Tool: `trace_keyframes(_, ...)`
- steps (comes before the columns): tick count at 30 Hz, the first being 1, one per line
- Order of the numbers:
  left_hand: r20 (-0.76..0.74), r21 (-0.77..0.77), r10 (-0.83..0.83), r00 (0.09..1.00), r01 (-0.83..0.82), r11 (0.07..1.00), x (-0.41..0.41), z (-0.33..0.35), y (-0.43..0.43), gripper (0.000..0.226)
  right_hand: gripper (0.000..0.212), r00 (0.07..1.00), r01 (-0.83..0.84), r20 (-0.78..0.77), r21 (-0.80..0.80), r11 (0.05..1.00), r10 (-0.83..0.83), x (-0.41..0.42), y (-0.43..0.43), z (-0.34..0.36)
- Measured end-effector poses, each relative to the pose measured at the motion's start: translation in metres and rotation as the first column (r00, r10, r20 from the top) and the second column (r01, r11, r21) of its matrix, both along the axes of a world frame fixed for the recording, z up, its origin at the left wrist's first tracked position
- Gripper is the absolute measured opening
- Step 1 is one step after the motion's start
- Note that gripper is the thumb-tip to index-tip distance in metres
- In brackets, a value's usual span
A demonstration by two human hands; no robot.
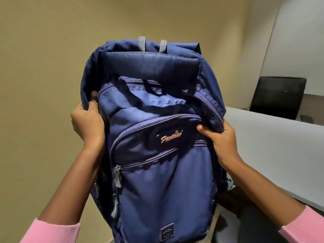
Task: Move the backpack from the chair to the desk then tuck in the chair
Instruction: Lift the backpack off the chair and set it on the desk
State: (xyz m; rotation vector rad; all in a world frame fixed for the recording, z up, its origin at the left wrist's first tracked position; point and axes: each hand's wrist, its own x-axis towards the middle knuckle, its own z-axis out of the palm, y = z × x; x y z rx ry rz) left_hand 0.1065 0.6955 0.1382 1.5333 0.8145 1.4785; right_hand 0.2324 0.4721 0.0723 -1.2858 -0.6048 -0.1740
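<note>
A navy blue backpack [157,141] with several zip pockets and a gold logo fills the middle of the head view, held upright in the air in front of me. My left hand [87,123] grips its left side near the top. My right hand [220,139] pinches the fabric on its right side. The top of the bag sags open and two grey strap loops stick up behind it. The white desk [273,151] stretches along the right, beside and below the bag. The chair the bag came from is hidden behind the bag.
A black chair [277,97] stands at the far side of the desk, against a white partition [298,41]. A beige wall [43,67] fills the left and back. Dark floor or furniture shows under the desk's near edge at the lower right.
</note>
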Motion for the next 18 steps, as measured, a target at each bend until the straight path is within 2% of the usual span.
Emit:
trace_keyframes(3, 0.002, 0.019, -0.074, 0.997, 0.073, 0.997, 0.025, -0.007, 0.026, 0.049, 0.032, 0.996, 0.087, 0.022, -0.018, 0.996, -0.086, 0.015, 0.014, -0.002)
trace_keyframes(7, 0.014, 0.022, -0.198, 0.980, 0.197, 0.980, 0.058, -0.013, 0.049, 0.049, 0.032, 0.979, 0.205, 0.016, -0.024, 0.978, -0.205, 0.032, 0.030, -0.004)
trace_keyframes(18, 0.007, 0.072, -0.380, 0.925, 0.379, 0.923, 0.175, -0.026, 0.094, 0.031, 0.030, 0.910, 0.413, -0.035, -0.021, 0.910, -0.414, 0.111, 0.066, -0.015)
